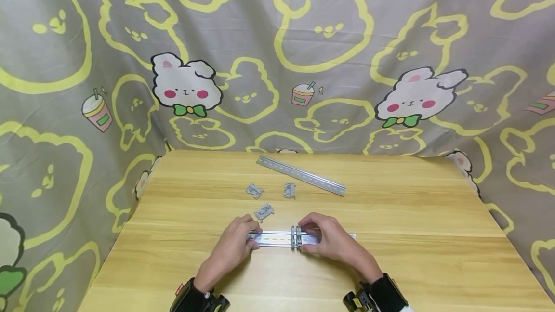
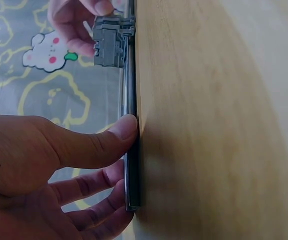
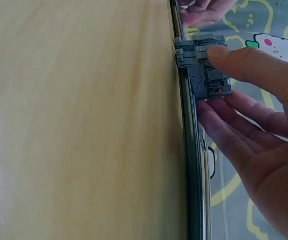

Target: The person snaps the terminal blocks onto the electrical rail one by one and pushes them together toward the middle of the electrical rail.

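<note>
On the table (image 1: 412, 196), midway between side edges, the left hand (image 1: 234, 240) pinches a metal rail (image 1: 273, 239), the right hand (image 1: 333, 240) gray blocks (image 3: 198, 81). The rail seems light, stiff; hold its sides.

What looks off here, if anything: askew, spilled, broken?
Nothing looks spilled or broken. The far rail lies slanted on the table, and three loose grey blocks sit at differing angles, which looks like casual placement. The mounted blocks on the held rail look upright.
</note>
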`<act>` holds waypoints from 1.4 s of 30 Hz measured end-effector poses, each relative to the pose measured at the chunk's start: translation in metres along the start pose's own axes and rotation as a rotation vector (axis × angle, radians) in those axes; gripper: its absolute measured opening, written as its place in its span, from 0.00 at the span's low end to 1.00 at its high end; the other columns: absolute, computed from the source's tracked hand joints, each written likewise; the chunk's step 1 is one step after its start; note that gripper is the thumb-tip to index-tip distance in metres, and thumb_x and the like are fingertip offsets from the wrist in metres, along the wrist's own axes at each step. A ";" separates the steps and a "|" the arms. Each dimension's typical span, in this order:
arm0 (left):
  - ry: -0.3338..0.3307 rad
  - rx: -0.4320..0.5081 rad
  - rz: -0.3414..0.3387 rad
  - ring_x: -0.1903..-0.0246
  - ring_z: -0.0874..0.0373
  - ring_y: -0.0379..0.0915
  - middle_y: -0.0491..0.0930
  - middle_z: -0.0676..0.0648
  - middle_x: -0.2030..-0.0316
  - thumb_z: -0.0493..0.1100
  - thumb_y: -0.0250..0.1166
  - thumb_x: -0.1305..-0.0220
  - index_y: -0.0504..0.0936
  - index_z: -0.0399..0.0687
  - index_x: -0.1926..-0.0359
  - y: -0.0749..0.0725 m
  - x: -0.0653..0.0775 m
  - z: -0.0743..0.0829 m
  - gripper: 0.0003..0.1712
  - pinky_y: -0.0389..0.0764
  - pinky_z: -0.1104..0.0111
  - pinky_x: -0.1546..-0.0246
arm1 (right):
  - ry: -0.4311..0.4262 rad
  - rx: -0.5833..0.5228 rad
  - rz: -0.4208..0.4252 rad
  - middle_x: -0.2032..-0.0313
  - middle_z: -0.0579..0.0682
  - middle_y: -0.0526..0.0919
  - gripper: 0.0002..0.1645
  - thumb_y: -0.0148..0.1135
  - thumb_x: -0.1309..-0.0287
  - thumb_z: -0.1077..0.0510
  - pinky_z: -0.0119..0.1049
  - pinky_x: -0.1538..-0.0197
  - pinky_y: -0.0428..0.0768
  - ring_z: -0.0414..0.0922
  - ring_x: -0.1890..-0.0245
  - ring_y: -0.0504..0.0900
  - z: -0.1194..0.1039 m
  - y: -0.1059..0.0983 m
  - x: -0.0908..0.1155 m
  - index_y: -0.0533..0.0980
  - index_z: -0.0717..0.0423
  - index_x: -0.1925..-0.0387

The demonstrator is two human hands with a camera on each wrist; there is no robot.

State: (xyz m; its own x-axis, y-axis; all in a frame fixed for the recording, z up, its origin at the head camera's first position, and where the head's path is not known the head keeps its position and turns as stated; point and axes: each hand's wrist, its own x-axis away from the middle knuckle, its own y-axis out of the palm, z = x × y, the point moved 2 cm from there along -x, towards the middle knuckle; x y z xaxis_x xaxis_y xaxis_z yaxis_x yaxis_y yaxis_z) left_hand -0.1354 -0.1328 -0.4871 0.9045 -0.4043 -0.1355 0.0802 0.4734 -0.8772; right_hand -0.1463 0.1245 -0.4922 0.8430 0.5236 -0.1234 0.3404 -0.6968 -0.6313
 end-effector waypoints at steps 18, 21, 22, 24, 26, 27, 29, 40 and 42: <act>-0.010 0.001 -0.001 0.66 0.55 0.72 0.80 0.49 0.65 0.37 0.76 0.55 0.87 0.43 0.63 0.001 0.000 0.000 0.14 0.80 0.59 0.63 | 0.029 0.014 -0.009 0.54 0.52 0.84 0.31 0.78 0.60 0.56 0.36 0.50 0.83 0.46 0.54 0.83 -0.005 0.002 -0.001 0.78 0.59 0.51; -0.014 0.005 -0.007 0.65 0.55 0.72 0.80 0.49 0.65 0.36 0.76 0.55 0.87 0.43 0.63 0.000 0.000 0.000 0.14 0.80 0.59 0.63 | 0.027 0.023 -0.008 0.53 0.52 0.84 0.33 0.78 0.60 0.56 0.38 0.49 0.83 0.47 0.53 0.83 -0.006 0.001 0.000 0.77 0.60 0.50; -0.015 0.005 -0.008 0.65 0.54 0.72 0.80 0.49 0.65 0.36 0.76 0.55 0.87 0.43 0.63 0.000 0.000 0.000 0.14 0.80 0.59 0.63 | 0.025 0.026 -0.007 0.53 0.52 0.83 0.33 0.78 0.60 0.55 0.38 0.49 0.83 0.47 0.53 0.83 -0.006 0.000 0.000 0.77 0.60 0.49; -0.015 0.007 -0.009 0.65 0.54 0.72 0.80 0.49 0.64 0.36 0.76 0.55 0.87 0.42 0.63 0.000 0.000 0.000 0.14 0.80 0.59 0.63 | 0.017 0.034 -0.003 0.52 0.54 0.83 0.35 0.78 0.60 0.55 0.40 0.47 0.82 0.48 0.52 0.82 -0.006 -0.003 0.002 0.77 0.61 0.48; -0.016 0.007 -0.010 0.66 0.54 0.72 0.80 0.48 0.64 0.36 0.76 0.55 0.87 0.42 0.63 0.000 0.000 0.000 0.14 0.80 0.59 0.63 | 0.008 0.054 0.003 0.51 0.54 0.83 0.35 0.78 0.60 0.55 0.43 0.47 0.82 0.48 0.52 0.82 -0.005 -0.009 0.005 0.77 0.62 0.47; -0.017 0.007 -0.011 0.66 0.55 0.72 0.80 0.48 0.64 0.36 0.76 0.55 0.87 0.42 0.63 0.001 0.000 0.000 0.15 0.80 0.59 0.63 | 0.006 0.067 0.008 0.51 0.54 0.83 0.35 0.78 0.60 0.55 0.44 0.47 0.82 0.48 0.52 0.82 -0.003 -0.012 0.007 0.77 0.61 0.48; -0.018 0.010 -0.013 0.65 0.55 0.72 0.80 0.48 0.64 0.36 0.76 0.55 0.87 0.42 0.63 0.001 0.000 0.000 0.15 0.81 0.59 0.63 | 0.002 0.118 0.017 0.52 0.53 0.83 0.33 0.78 0.60 0.56 0.45 0.47 0.81 0.48 0.53 0.81 0.001 -0.019 0.013 0.78 0.61 0.49; -0.012 0.012 -0.005 0.65 0.54 0.72 0.80 0.48 0.65 0.36 0.76 0.55 0.87 0.42 0.63 0.001 -0.001 -0.001 0.15 0.80 0.59 0.63 | 0.008 0.344 0.062 0.62 0.47 0.80 0.20 0.77 0.60 0.60 0.43 0.58 0.84 0.44 0.62 0.79 0.026 -0.046 0.049 0.84 0.57 0.60; -0.017 0.020 0.001 0.65 0.54 0.72 0.80 0.48 0.65 0.36 0.76 0.55 0.87 0.42 0.63 0.001 -0.001 -0.002 0.15 0.80 0.59 0.63 | -0.007 0.339 0.059 0.62 0.47 0.81 0.18 0.76 0.59 0.60 0.43 0.59 0.84 0.43 0.63 0.79 0.028 -0.047 0.048 0.84 0.57 0.60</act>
State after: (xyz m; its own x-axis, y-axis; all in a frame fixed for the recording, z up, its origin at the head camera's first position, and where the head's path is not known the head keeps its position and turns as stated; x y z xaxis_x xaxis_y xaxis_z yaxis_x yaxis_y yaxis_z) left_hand -0.1373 -0.1335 -0.4889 0.9115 -0.3907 -0.1285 0.0874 0.4893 -0.8677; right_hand -0.1331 0.1964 -0.4894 0.8538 0.4916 -0.1714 0.1329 -0.5241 -0.8412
